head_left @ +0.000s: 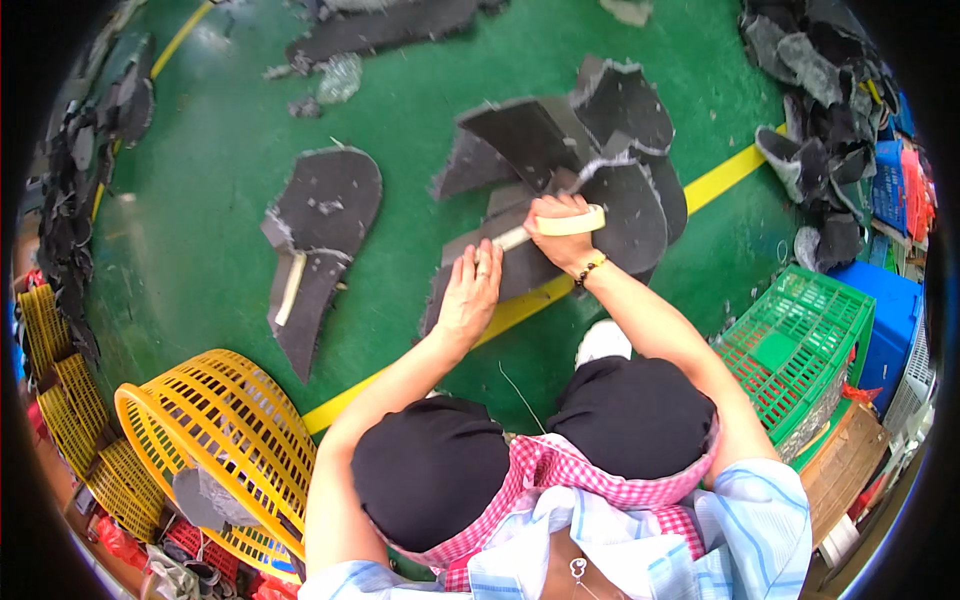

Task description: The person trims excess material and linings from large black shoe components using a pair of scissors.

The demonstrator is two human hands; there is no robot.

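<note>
My right hand [562,240] is closed around a roll of cream masking tape [594,220]. From the roll a short tape strip [512,238] runs toward my left hand [470,292], whose fingers lie stretched out and flat at the strip's other end. Both hands are over a pile of dark grey felt-like cut pieces [632,205] on the floor; the pieces overlap, and their edges look fuzzy. To the left lies a separate dark piece [335,190] with a cream tape strip [291,290] stuck on its narrower part.
A yellow plastic basket [225,400] leans at my left, and a green crate [800,340] stands at my right beside a blue bin [875,300]. More dark scraps [385,30] lie farther off. A yellow line [730,175] crosses the green floor.
</note>
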